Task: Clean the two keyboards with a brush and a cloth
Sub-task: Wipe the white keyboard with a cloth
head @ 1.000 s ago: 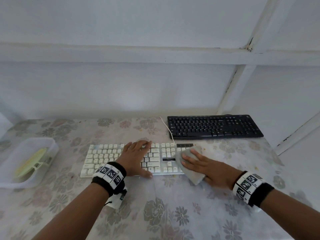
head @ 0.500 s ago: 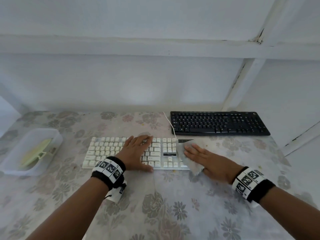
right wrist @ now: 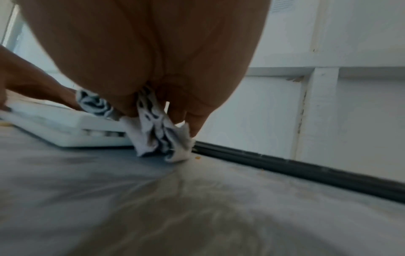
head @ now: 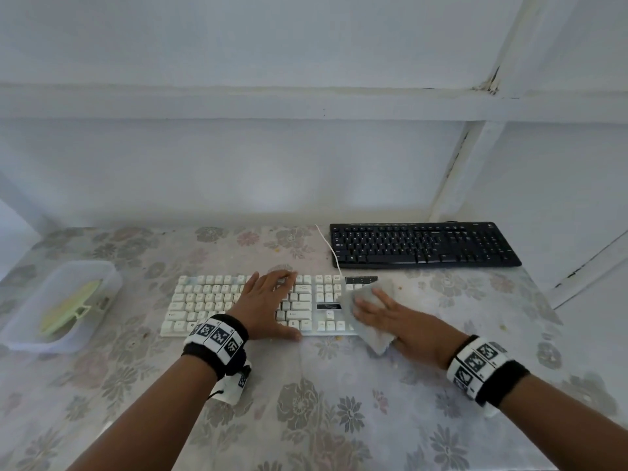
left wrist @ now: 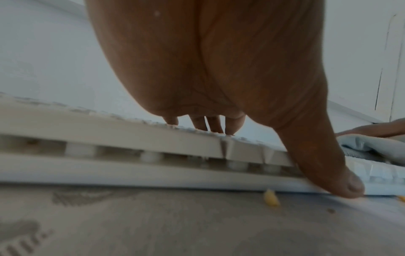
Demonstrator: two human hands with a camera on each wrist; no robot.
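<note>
**Wiping the white keyboard: right end, cloth in hand**

Item 1. White keyboard [head: 258,305]. It is lying flat on the flowered counter [head: 323,402], near edge facing the person, its cable running back toward the wall.

Item 2. Left hand [head: 268,302]. It is resting open and spread on the middle keys, fingers straight, thumb reaching down to the front edge. This grip is released; it is only pinning the board so it does not slide.

Item 3. Right hand [head: 396,319]. It is pressing the grey cloth [head: 368,312] onto the keypad end. In the head view the fingers are lying fairly flat on top; in the right-wrist view the cloth [right wrist: 157,131] is bunching between the fingers and hanging to the counter, so this grip is grasping the cloth as well as pressing it.

Item 4. Cloth relative to grip. Most of it is sitting under the palm and fingers, a corner sticking out beyond the fingertips over the top right keys, a fold trailing off the near right corner onto the counter.

Item 5. Doing it well, as a judgement: steady downward pressure from the left hand, short strokes along the rows, gathering the trailing fold so it is not dragging crumbs [left wrist: 271,199] back.

Item 6. Black keyboard [head: 424,244]. It is waiting by the wall, apart from both hands.

Item 7. Clear tub [head: 102,277], far left, is holding a pale green item, possibly the brush.
</note>
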